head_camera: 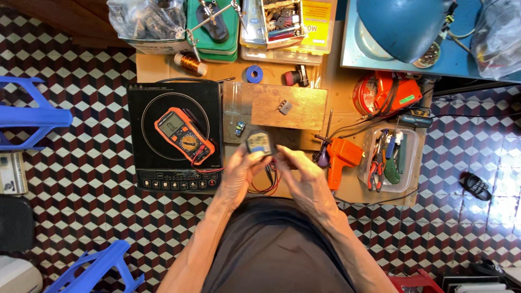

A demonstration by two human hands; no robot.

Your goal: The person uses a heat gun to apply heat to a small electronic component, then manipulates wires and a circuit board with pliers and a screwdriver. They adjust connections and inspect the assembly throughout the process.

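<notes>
Two hands meet over the front edge of the worktop [347, 187] – the left hand [237, 176] has its fingers closed around a small blue and yellow component [259, 143], holding it up just above the red and black test leads [267, 179]. Right hand [300, 176] sits just beside it, fingers curled in toward the part, but I can't tell if it's actually gripping anything. Behind the component there's a tiny blue part [239, 128] lying near a plywood board [288, 107] with a small grey bit [285, 107] on top. Off to the left, an orange multimeter [183, 135] rests on a black induction cooktop [175, 135]. To the right – an orange soldering gun [342, 157] and a clear plastic tub of pliers [389, 158]. Blue lamp shade [404, 24] hangs at the far right corner.
</notes>
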